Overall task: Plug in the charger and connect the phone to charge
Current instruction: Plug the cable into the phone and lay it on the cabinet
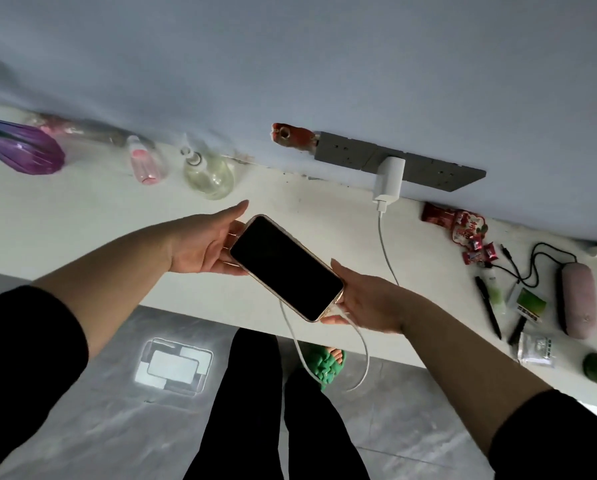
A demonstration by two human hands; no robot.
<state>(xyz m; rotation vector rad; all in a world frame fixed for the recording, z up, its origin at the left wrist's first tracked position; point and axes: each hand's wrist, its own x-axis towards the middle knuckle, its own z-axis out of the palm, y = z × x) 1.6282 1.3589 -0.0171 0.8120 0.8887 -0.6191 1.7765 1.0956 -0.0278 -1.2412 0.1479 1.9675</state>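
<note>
A phone [285, 266] with a dark screen and gold edge is held slantwise above the white counter [82, 216]. My left hand [203, 242] holds its upper-left end. My right hand [369, 301] grips the lower-right end, where the white cable [363, 355] meets the phone. The cable loops down past the counter edge and runs up to the white charger [390, 180], which sits in the grey wall socket strip [428, 168].
On the counter at left stand a purple vase [23, 148], a pink bottle [146, 164] and a clear bottle [209, 173]. At right lie red snack packets [459, 225], pens, a black cord, a pink case [577, 299] and sachets. My legs and a green slipper show below.
</note>
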